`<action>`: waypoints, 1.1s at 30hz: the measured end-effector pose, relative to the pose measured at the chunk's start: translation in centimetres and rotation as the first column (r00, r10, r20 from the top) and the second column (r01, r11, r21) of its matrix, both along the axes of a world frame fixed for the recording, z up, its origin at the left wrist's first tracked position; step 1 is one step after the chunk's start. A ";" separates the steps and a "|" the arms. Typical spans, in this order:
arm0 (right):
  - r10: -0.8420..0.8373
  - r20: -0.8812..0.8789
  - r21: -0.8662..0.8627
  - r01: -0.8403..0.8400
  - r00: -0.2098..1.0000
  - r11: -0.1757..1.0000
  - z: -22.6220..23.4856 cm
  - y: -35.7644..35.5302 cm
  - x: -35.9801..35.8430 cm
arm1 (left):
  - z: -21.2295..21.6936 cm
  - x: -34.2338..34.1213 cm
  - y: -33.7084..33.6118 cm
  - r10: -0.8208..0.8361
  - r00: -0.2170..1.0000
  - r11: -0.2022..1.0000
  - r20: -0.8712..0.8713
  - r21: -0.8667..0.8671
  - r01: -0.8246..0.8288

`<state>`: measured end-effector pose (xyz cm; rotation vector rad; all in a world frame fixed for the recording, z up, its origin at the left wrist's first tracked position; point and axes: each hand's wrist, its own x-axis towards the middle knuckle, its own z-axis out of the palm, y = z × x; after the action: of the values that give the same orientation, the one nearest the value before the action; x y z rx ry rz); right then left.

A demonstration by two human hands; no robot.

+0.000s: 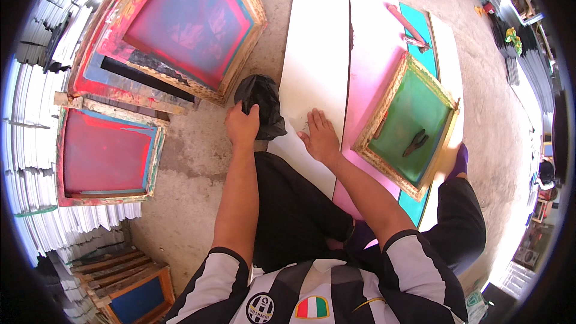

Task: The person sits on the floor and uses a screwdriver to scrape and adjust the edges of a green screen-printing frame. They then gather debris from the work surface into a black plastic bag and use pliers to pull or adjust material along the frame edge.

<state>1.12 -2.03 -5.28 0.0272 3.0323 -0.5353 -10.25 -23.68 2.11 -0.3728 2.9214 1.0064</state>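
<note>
My left hand is closed on the near left side of a crumpled black plastic bag, its thumb and fingers pressed into it. The bag sits at the left edge of a long white board. My right hand rests palm down on that same board, fingers stretched out and nothing in them. To the right of it, a wooden frame with a green mesh lies across the boards. Dark-handled pliers lie on the mesh. Farther off lies a hammer-like tool with a reddish handle.
Large paint-stained screen frames lean at the far left, with a smaller red screen nearer. Stacks of white sheets line the left side. Pink and turquoise boards lie beside the white one. A blue-panelled frame stands lower left.
</note>
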 end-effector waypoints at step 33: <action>-0.092 0.000 -0.041 0.092 0.996 0.995 2.3 0.1 4.9 | -1.8 -0.2 -0.3 -0.039 0.999 0.998 0.021 0.059 0.037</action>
<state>6.00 -1.96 -2.96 0.1656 3.0324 -0.6051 -10.45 -24.00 0.32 -0.3225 2.8608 1.0732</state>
